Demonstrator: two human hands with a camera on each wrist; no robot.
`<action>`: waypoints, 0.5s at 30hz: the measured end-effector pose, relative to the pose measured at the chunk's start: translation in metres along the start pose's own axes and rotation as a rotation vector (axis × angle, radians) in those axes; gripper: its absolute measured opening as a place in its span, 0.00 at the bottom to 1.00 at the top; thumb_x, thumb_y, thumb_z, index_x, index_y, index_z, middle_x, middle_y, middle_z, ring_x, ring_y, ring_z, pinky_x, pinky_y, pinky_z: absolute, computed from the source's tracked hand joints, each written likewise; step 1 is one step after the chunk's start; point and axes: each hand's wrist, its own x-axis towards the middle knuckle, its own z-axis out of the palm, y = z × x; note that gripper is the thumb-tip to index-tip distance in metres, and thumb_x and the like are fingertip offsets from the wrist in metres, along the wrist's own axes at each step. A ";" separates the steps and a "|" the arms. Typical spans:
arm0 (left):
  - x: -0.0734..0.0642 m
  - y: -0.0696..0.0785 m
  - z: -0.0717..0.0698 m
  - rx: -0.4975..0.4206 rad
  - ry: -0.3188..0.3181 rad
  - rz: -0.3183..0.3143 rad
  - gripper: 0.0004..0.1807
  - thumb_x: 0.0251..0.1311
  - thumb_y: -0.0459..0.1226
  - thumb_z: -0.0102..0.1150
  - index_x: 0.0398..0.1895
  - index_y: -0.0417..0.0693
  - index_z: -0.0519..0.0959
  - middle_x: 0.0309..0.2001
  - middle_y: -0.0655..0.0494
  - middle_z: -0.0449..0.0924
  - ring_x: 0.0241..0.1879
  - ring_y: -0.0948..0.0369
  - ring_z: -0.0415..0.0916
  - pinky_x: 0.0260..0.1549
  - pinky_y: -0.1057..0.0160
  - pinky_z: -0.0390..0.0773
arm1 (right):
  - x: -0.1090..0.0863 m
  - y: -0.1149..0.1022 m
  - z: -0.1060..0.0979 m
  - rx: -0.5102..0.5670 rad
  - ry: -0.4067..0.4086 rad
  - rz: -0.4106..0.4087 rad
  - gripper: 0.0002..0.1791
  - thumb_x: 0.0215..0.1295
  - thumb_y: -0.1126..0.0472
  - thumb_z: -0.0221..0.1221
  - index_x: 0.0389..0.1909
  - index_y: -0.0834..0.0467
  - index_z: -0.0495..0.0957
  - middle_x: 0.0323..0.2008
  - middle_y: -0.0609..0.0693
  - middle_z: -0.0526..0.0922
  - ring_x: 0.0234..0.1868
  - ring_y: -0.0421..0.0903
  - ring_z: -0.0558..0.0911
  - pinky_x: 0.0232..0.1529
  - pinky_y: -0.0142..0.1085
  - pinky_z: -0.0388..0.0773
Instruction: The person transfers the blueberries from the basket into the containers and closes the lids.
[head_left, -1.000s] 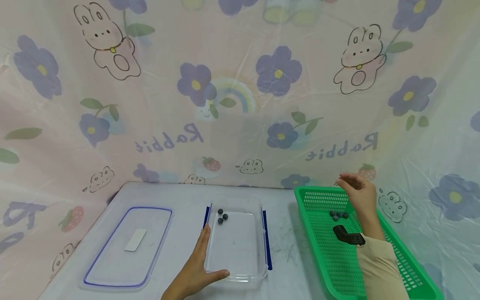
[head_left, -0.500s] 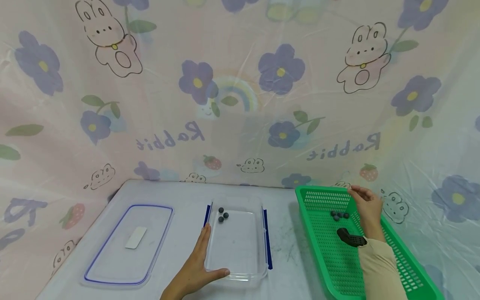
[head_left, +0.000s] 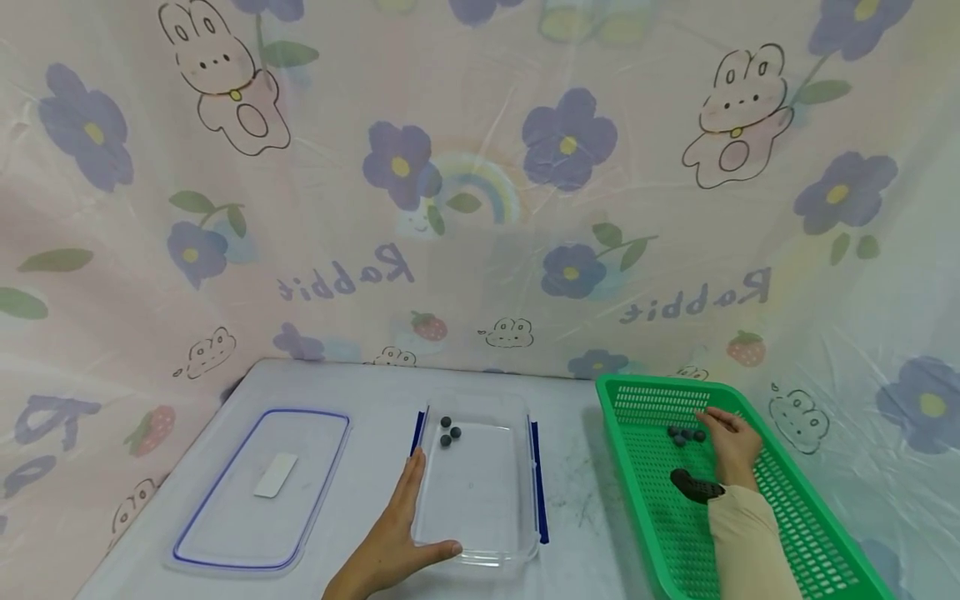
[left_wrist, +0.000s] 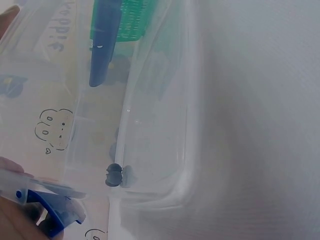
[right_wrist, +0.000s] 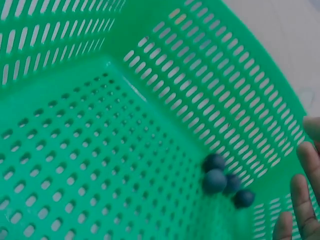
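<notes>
My left hand [head_left: 390, 533] rests against the near left corner of a clear plastic container [head_left: 472, 500], fingers straight along its side, thumb at the front rim. Three blueberries [head_left: 446, 432] lie at the container's far left; the left wrist view shows blueberries [left_wrist: 114, 175] through the clear wall. Above the far end of a green plastic basket [head_left: 633, 500] is my right hand [head_left: 735, 446], its fingers spread and holding nothing that shows. Several blueberries [right_wrist: 215, 181] sit together in a corner of the basket, just beside the right fingertips [right_wrist: 301, 192].
A clear lid with a blue seal [head_left: 225, 508] and a white label [head_left: 276, 475] lies left of the container. Blue side latches [head_left: 540, 492] hang outward from the container. A patterned curtain [head_left: 480, 275] stands behind the white table [head_left: 577, 467].
My right hand has come down from above the basket's far rim towards the blueberries inside. My left hand stays at the container, and the three blueberries there have not moved.
</notes>
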 end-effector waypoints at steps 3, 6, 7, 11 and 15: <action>0.000 0.000 0.000 0.003 0.003 0.003 0.67 0.46 0.57 0.72 0.78 0.53 0.34 0.77 0.47 0.29 0.72 0.40 0.39 0.58 0.30 0.56 | 0.021 0.030 0.002 -0.036 0.030 0.008 0.24 0.53 0.37 0.66 0.49 0.43 0.82 0.43 0.35 0.79 0.44 0.36 0.74 0.60 0.46 0.68; -0.001 0.001 0.000 0.001 0.004 -0.003 0.67 0.46 0.57 0.72 0.78 0.52 0.34 0.77 0.47 0.29 0.72 0.40 0.39 0.58 0.30 0.56 | 0.022 0.039 0.000 -0.051 0.035 0.026 0.27 0.54 0.37 0.66 0.52 0.45 0.81 0.45 0.38 0.79 0.53 0.44 0.72 0.63 0.51 0.64; -0.001 0.001 0.000 0.004 0.003 -0.005 0.67 0.46 0.57 0.72 0.78 0.52 0.34 0.77 0.46 0.30 0.72 0.40 0.39 0.58 0.30 0.56 | 0.018 0.037 -0.001 -0.056 0.027 0.037 0.26 0.54 0.37 0.65 0.51 0.45 0.81 0.44 0.38 0.78 0.55 0.46 0.71 0.63 0.51 0.64; 0.000 0.001 0.001 0.010 0.002 -0.013 0.67 0.46 0.57 0.72 0.78 0.53 0.35 0.77 0.47 0.29 0.72 0.41 0.39 0.57 0.30 0.57 | -0.012 0.014 -0.007 -0.124 -0.008 0.037 0.17 0.59 0.41 0.65 0.45 0.45 0.83 0.37 0.34 0.78 0.51 0.47 0.73 0.57 0.50 0.70; 0.000 0.001 0.001 0.015 0.011 -0.005 0.67 0.46 0.57 0.73 0.78 0.52 0.35 0.77 0.45 0.30 0.72 0.39 0.40 0.56 0.29 0.58 | -0.049 -0.013 -0.011 -0.152 -0.057 0.005 0.19 0.62 0.51 0.65 0.46 0.61 0.83 0.31 0.38 0.79 0.49 0.55 0.74 0.51 0.54 0.72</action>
